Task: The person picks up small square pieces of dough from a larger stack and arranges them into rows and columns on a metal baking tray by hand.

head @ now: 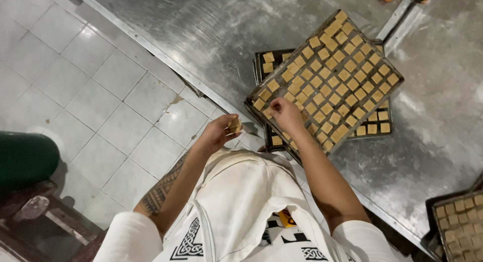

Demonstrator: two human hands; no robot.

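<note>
Tan square biscuits in rows on tilted dark tray; several stacked in left hand

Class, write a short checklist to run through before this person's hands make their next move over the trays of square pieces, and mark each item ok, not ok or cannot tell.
1. Left hand has a firm hold on its small stack of square pieces: ok, fingers curled round it.
2. Right hand is on the top tray: ok, fingertips at its near corner.
3. Top tray sits steady on the trays beneath: cannot tell, it lies skewed across them.
4. Trays lie fully on the metal table: not ok, the near corner reaches past the edge.
5. Pieces on the top tray lie in rows: ok.
</note>
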